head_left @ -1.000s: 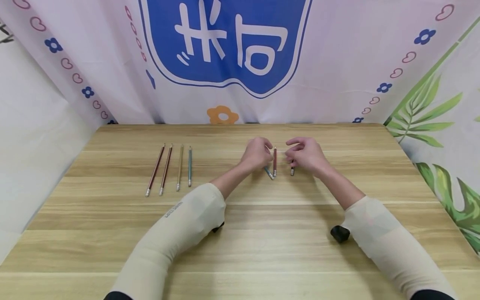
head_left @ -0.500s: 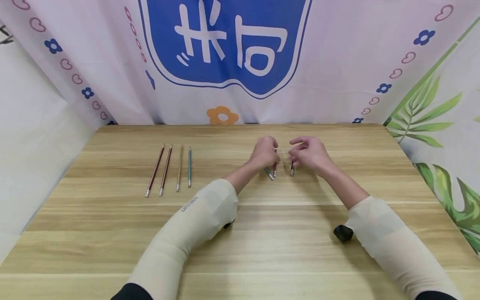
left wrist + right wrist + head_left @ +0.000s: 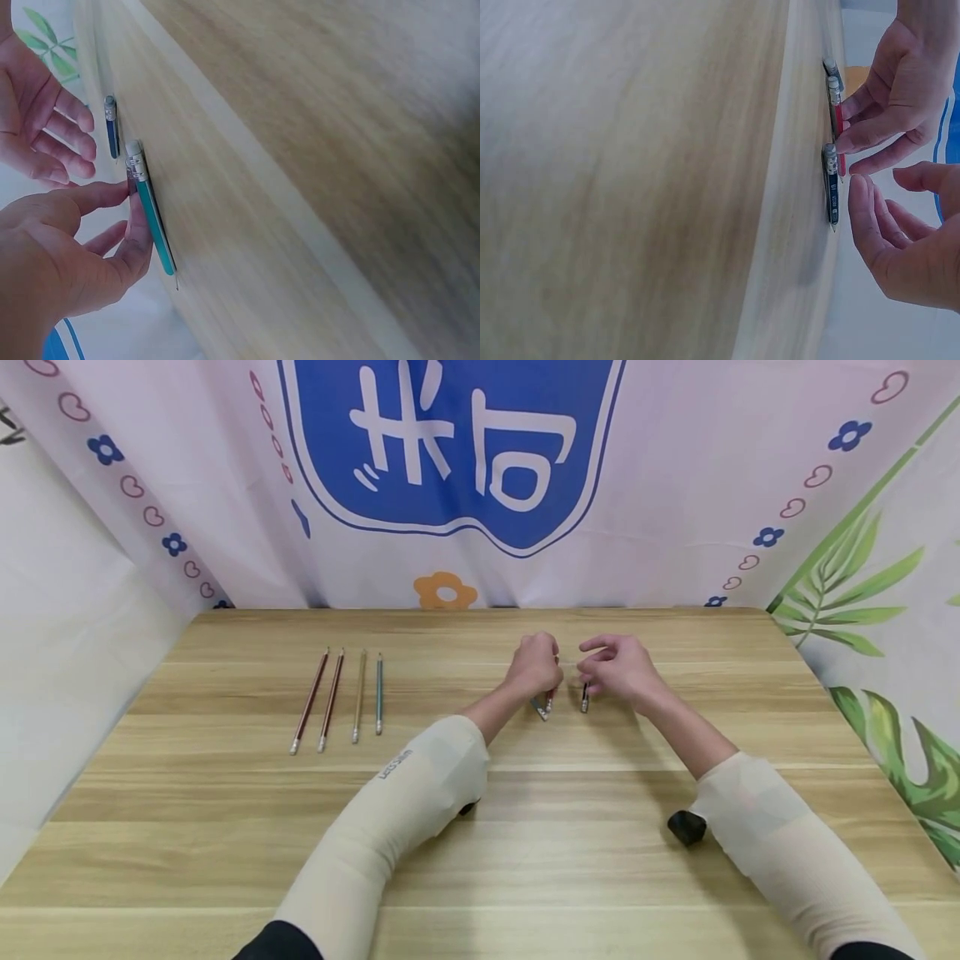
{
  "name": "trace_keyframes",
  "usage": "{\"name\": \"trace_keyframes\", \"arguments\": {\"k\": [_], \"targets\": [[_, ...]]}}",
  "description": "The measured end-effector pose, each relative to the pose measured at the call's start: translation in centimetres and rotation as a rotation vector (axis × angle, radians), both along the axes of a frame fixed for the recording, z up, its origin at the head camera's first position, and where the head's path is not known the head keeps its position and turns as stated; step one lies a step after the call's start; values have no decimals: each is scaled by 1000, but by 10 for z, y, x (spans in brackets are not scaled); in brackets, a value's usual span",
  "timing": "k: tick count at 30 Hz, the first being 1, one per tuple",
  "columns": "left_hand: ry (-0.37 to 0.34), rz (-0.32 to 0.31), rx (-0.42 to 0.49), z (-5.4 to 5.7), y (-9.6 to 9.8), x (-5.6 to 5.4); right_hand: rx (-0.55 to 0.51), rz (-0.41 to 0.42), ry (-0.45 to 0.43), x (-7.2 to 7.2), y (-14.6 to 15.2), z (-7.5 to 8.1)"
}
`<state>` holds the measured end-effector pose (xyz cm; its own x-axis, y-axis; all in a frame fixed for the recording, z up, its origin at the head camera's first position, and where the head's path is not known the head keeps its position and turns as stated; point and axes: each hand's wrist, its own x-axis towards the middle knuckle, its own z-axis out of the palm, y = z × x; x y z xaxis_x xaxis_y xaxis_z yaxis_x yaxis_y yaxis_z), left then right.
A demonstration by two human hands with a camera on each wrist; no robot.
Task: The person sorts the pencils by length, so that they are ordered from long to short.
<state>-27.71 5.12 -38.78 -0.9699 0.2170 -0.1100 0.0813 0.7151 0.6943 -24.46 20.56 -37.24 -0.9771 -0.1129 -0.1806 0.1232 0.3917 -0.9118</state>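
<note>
At the far side of the table, my left hand [image 3: 535,667] pinches a short red pencil [image 3: 839,124] between thumb and fingers. Beside it lies a short teal pencil [image 3: 154,221], slanted so that the eraser ends nearly meet in the head view. My right hand [image 3: 618,670] hovers close to a short black pencil [image 3: 832,191]; its fingers are loosely bent and hold nothing. That black pencil lies on the table, its eraser end toward me and its far part hidden by the right hand in the head view.
On the left of the wooden table [image 3: 480,860] lie two long dark red pencils [image 3: 310,702], a tan pencil [image 3: 360,693] and a blue pencil [image 3: 379,693], side by side with erasers toward me. A printed curtain [image 3: 675,485] hangs behind the table's back edge.
My left hand has moved right onto the red pencil and now pinches it, tilting it slightly. The right hand has shifted a little right and then stayed over the black pencil.
</note>
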Motion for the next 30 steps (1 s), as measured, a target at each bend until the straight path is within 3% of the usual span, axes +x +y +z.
{"name": "trace_keyframes", "arguments": {"k": [10,30], "targets": [[-32,20,29,1,0,-4,-15,18,-23,-2,-4,-2],[3,37,73,21,-16,4,-103,34,-74,-5,-20,-7]]}}
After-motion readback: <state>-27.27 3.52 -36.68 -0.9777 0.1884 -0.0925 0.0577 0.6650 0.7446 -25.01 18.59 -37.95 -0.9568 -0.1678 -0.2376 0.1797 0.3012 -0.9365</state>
